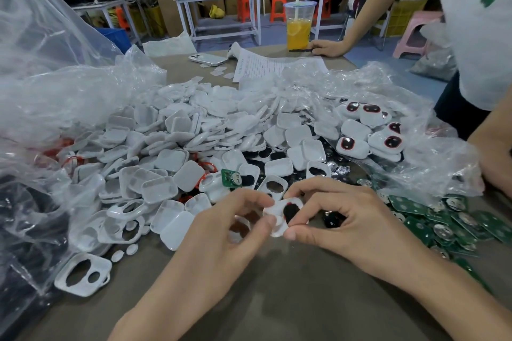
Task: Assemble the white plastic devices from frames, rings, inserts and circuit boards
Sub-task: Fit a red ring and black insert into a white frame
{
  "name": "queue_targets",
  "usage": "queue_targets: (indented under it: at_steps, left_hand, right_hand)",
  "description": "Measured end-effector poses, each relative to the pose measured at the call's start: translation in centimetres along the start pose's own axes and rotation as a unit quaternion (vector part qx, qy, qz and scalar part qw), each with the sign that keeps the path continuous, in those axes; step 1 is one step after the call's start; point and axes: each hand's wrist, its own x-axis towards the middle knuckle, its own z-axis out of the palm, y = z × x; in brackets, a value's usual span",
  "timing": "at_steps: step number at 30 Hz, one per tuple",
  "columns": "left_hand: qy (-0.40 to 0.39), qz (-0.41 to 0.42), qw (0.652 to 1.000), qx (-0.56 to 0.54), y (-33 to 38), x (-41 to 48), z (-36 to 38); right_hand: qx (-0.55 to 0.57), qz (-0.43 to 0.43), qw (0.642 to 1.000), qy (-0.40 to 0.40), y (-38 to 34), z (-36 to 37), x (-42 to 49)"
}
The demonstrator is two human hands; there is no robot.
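White shells [194, 130] by the hundred, heaped right across the middle of the grey tabletop [277, 299]. Big clear plastic bag [55, 77] billowing over the left edge, mouth spilling into that heap, red rings [72, 160] glinting among the shells at its foot; what sits dark in its lower folds, can't tell. Over on the right edge a second clear bag [432, 174] lies open, and in it a cluster of finished devices [371, 130], white bodies with dark windows rimmed in red. Just in front of that bag, green circuit boards [443, 227] fan out in a loose pile. Near the front edge, centre, both hands meet: left hand [221, 230] pinching one side, right hand [354, 224] pinching the other, thumbs and forefingers curled tight. Far edge, a lidded cup [299, 28] about half full of orange drink, straw up. And there between the fingertips, the white frame [278, 223], off the tabletop, with a black insert [291, 212] sitting in its opening.
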Motion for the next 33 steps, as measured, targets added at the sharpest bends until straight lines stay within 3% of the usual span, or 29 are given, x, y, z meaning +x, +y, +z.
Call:
queue_targets:
  at_steps: [6,21,28,31,33]
  left_hand:
    - [-0.031,-0.132,0.97,-0.202,0.9,0.5,-0.1]
    - [-0.095,-0.186,0.924,-0.32,0.7,0.3,-0.2]
    - [-0.224,-0.22,0.862,-0.397,0.0,0.6,-1.7]
    - [-0.226,-0.218,0.867,-0.386,-0.2,0.7,-1.8]
    - [-0.165,-0.216,0.887,-0.373,-0.2,0.6,-1.2]
  right_hand:
    - [0.017,-0.009,1.0,0.023,0.0,0.0,0.0]
    - [0.013,-0.048,0.999,-0.002,-0.1,0.7,-0.1]
    - [0.05,-0.035,0.997,-0.042,0.0,0.6,-0.2]
    - [0.054,-0.035,0.997,-0.047,0.2,0.7,-0.2]
    - [0.033,-0.036,0.998,-0.027,0.4,0.8,-0.1]
